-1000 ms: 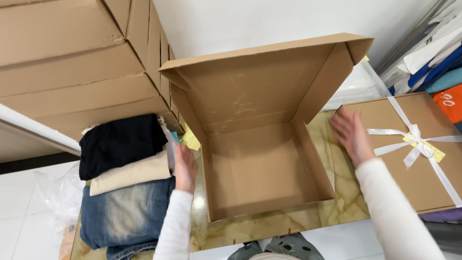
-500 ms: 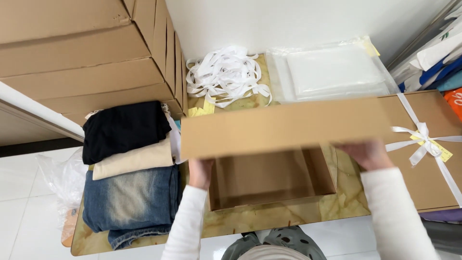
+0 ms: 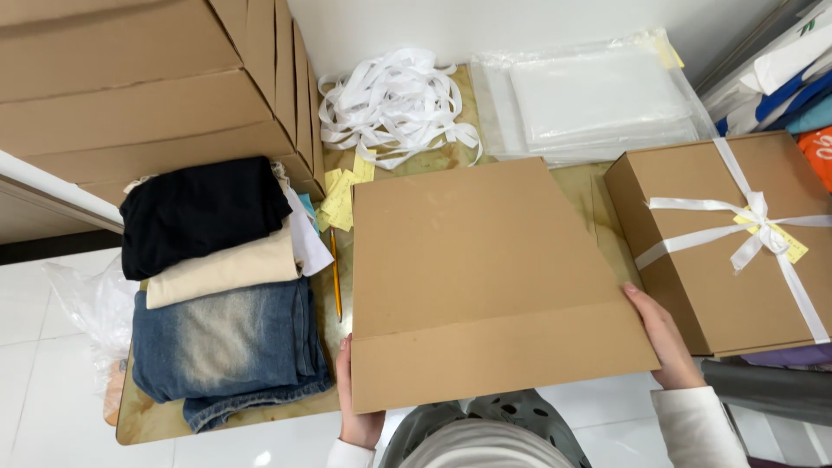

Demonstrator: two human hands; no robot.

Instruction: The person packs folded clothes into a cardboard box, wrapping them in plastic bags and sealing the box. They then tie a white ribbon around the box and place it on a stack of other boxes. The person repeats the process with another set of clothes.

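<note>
plain brown cardboard box, white ribbon, faded blue jeans

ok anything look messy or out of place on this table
Mostly tidy. The white ribbon lies in a loose tangled heap at the back, and yellow paper tags are scattered beside it. The closed cardboard box, held by the left hand and right hand, overhangs the table's front edge.

Two hands, one plain cardboard box, one ribboned box, three folded garments, one pencil.
</note>
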